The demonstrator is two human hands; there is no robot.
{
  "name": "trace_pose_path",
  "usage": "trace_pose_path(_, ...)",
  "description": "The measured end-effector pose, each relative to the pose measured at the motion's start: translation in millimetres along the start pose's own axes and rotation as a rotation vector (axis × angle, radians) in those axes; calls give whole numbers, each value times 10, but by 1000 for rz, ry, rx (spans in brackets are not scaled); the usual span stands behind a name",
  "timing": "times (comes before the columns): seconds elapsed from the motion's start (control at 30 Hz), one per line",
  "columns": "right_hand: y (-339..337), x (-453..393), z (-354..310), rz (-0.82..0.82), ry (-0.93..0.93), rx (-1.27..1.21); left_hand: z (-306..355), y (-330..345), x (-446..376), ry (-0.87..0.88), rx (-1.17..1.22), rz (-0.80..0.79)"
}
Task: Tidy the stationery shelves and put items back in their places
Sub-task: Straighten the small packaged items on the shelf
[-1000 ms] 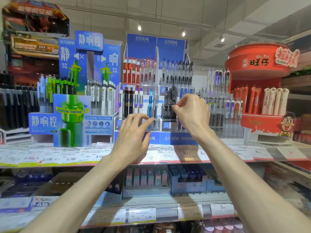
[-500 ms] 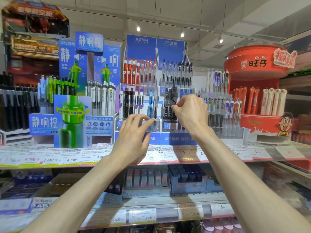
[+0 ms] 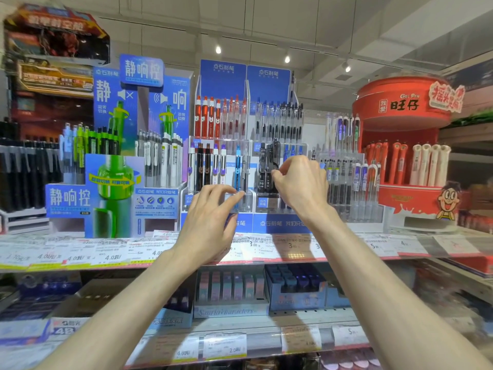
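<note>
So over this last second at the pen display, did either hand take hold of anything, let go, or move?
Almost nothing changed. The right hand stays pinched at the dark pens in the clear holder, shifted only slightly. The left hand keeps its fingers on the front of the clear compartment below the blue pen. Nothing was lifted out or let go; the displays stand as before.

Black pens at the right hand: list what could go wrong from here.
1. The right hand pinches into the tightly packed black pens; pulling one may drag out or tip its neighbours.
2. The left hand presses the clear holder; a push could shift it and topple the lone blue pen.
</note>
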State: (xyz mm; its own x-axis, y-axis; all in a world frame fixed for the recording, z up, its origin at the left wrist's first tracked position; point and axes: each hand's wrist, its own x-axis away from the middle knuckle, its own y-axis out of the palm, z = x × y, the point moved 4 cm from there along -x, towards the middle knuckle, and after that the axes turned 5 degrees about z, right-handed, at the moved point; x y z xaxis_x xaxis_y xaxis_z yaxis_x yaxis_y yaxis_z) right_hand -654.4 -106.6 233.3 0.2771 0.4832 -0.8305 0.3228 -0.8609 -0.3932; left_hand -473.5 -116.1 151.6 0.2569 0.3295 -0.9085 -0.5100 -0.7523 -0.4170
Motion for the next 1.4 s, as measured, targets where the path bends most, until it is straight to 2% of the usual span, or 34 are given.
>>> trace_pose_path(0.3,-39,7,63,49,-16,-8,-11,12,0,-9,1,-6)
trace_pose_path(0.5,12,-30,67,175,-282,78,-7,15,-10,-13,-3,3)
trace_pose_path(0.63,43,-91,51,100,-391,78,-13,16,-9,-11,-8,8)
trace_pose_path(0.77,44,-141,71,13,-416,8,-5,8,-15,-8,-7,9)
trace_pose_path(1.23,25,-110,63,32,-516,117,9,-8,-12,-20,-6,1)
trace_pose_path(1.4,13,72,123,24,-524,70,8,-59,5,18,3,-45)
